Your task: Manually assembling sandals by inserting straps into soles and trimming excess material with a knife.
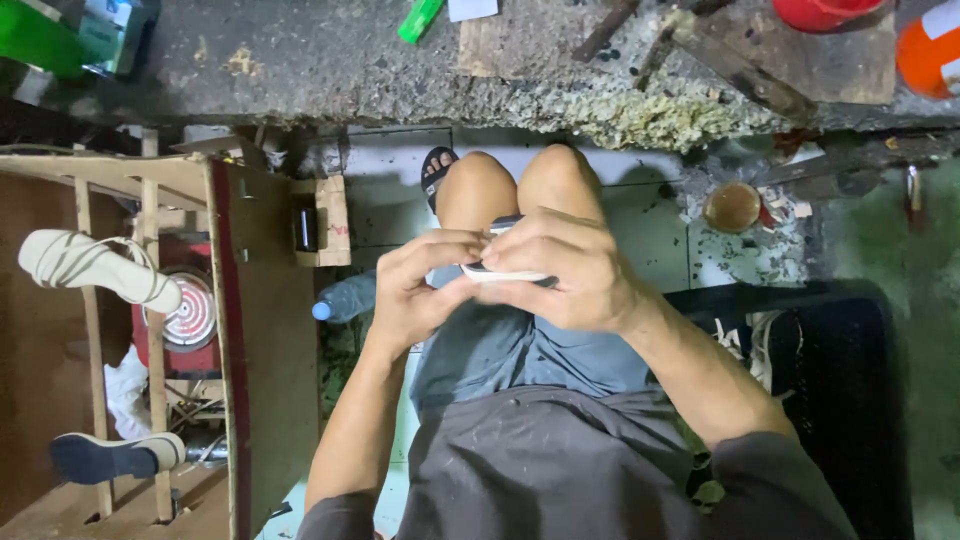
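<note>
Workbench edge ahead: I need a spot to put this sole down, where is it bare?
The workbench is bare between the green marker and the green box. Its right end is crowded: wooden board, red container, crusted glue lumps. Both hands, left hand and right hand, grip the pale sole.

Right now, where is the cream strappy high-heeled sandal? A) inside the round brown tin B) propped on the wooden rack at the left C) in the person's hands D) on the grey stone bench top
B: the cream strappy high-heeled sandal sits on the wooden rack at the left, apart from both hands, which grip a thin white sole piece.
</note>
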